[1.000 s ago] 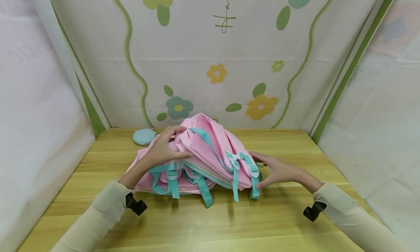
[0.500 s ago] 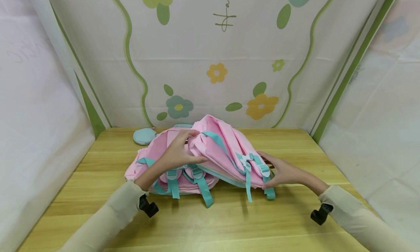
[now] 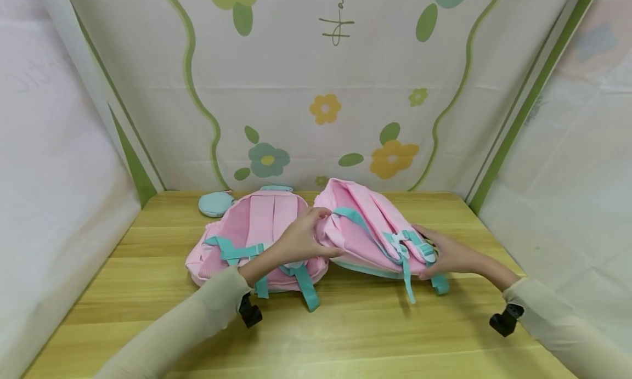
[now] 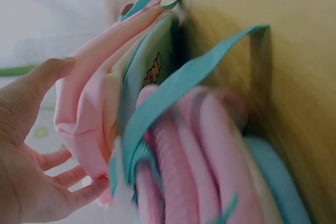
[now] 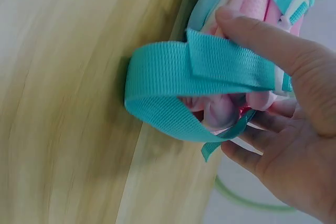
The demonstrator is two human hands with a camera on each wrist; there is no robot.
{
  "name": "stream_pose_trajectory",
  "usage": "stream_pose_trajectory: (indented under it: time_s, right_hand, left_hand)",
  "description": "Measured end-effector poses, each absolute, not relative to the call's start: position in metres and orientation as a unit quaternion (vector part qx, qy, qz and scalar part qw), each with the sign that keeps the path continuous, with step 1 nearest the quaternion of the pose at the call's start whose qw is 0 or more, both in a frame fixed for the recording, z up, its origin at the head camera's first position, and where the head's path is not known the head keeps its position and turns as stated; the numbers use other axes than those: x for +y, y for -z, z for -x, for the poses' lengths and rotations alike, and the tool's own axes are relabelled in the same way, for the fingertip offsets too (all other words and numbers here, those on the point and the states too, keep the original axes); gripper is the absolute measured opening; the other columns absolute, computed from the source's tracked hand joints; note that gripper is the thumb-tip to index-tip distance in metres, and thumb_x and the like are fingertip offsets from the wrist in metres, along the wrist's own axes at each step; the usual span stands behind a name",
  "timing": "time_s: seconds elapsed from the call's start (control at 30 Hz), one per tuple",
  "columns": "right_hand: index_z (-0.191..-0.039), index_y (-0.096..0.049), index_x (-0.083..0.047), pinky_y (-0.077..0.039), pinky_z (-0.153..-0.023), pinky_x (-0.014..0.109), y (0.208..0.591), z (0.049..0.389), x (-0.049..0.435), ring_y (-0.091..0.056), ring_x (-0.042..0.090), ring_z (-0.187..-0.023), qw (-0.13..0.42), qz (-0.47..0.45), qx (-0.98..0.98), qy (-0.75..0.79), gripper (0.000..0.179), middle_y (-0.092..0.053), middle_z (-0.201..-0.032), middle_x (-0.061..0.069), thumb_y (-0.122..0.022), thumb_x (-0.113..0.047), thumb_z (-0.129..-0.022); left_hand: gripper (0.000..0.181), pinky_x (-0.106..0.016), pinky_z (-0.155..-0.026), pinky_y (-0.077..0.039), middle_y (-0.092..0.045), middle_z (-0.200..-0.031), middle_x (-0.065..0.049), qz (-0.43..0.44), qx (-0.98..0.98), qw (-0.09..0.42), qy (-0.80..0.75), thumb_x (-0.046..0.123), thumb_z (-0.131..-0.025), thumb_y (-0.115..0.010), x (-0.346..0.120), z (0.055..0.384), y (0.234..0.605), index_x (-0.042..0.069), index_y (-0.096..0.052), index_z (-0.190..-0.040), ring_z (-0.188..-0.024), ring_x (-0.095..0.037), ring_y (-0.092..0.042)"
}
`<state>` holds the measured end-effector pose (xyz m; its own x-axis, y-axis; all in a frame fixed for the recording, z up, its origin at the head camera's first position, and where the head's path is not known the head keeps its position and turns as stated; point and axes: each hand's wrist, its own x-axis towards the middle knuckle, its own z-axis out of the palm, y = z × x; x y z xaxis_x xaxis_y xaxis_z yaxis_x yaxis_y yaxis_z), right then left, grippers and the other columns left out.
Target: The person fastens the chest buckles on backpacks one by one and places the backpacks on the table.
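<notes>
Two pink backpacks with teal straps are at the middle of the table, both with shoulder straps facing up. My left hand [image 3: 302, 237] holds the left end of the right-hand backpack [image 3: 356, 243], thumb on one side and fingers on the other in the left wrist view. At its other end my right hand [image 3: 453, 254] grips the side near a looped teal strap [image 5: 157, 80]. This backpack is tilted, its lower side facing the table. Beside it lies the other backpack [image 3: 261, 217], partly hidden behind my left hand and forearm.
A small light-blue round pouch [image 3: 215, 204] lies at the back left, next to the left backpack. The wooden table [image 3: 355, 335] is bounded by a flower-printed cloth wall [image 3: 296, 66] behind and white cloth on both sides.
Both hands have carried the right-hand backpack to the right, off the other one. The left backpack, formerly partly covered, now shows most of its back and straps.
</notes>
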<state>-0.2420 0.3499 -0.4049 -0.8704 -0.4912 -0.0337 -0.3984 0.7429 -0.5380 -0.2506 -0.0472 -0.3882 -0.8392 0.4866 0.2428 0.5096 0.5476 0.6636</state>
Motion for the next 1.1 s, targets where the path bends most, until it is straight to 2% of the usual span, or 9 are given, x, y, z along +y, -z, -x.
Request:
stream_pose_trajectory:
  time_s: [0.17, 0.33, 0.6, 0.77, 1.1]
  right_hand:
    - [-0.161, -0.023, -0.002, -0.046, -0.102, 0.052, 0.401, 0.243, 0.37, -0.041, 0.047, -0.141, 0.084, 0.229, 0.938, 0.244, 0.121, -0.037, -0.158, 0.028, -0.095, -0.033, -0.069]
    - [-0.16, -0.024, 0.001, -0.043, -0.102, 0.063, 0.398, 0.243, 0.384, -0.04, 0.051, -0.14, 0.083, 0.226, 0.94, 0.242, 0.12, -0.037, -0.157, 0.032, -0.095, -0.032, -0.069]
    - [-0.159, -0.027, 0.0, -0.042, -0.101, 0.065, 0.397, 0.249, 0.402, -0.041, 0.052, -0.138, 0.087, 0.22, 0.945, 0.226, 0.117, -0.038, -0.155, 0.032, -0.095, -0.033, -0.069]
    - [-0.158, -0.029, 0.001, -0.042, -0.101, 0.068, 0.393, 0.25, 0.404, -0.041, 0.053, -0.137, 0.096, 0.229, 0.942, 0.224, 0.115, -0.039, -0.154, 0.033, -0.095, -0.031, -0.07]
    - [-0.156, -0.03, 0.004, -0.042, -0.103, 0.065, 0.391, 0.259, 0.403, -0.041, 0.051, -0.138, 0.123, 0.236, 0.936, 0.228, 0.107, -0.037, -0.155, 0.033, -0.091, -0.025, -0.073]
  left_hand:
    - [0.092, -0.042, -0.094, -0.054, -0.051, -0.144, -0.011, 0.283, -0.883, -0.003, 0.375, 0.051, -0.074, -0.088, -0.027, 0.249, 0.39, 0.01, -0.048, -0.146, -0.114, -0.024, -0.06]
    - [0.088, -0.037, -0.087, -0.054, -0.054, -0.139, -0.011, 0.282, -0.884, -0.006, 0.372, 0.049, -0.075, -0.087, -0.011, 0.251, 0.392, 0.009, -0.049, -0.143, -0.105, -0.022, -0.059]
    - [0.091, -0.04, -0.096, -0.053, -0.054, -0.137, -0.013, 0.279, -0.884, -0.057, 0.371, 0.048, -0.076, -0.087, 0.003, 0.256, 0.402, 0.006, -0.047, -0.145, -0.112, -0.024, -0.06]
    - [0.091, -0.039, -0.094, -0.054, -0.056, -0.134, -0.014, 0.274, -0.896, -0.083, 0.339, 0.048, -0.076, -0.087, 0.003, 0.256, 0.408, 0.004, -0.046, -0.145, -0.109, -0.024, -0.061]
    - [0.098, -0.039, -0.091, -0.056, -0.062, -0.134, -0.016, 0.266, -0.92, -0.074, 0.278, 0.054, -0.076, -0.086, 0.009, 0.254, 0.41, 0.003, -0.046, -0.149, -0.109, -0.027, -0.065]
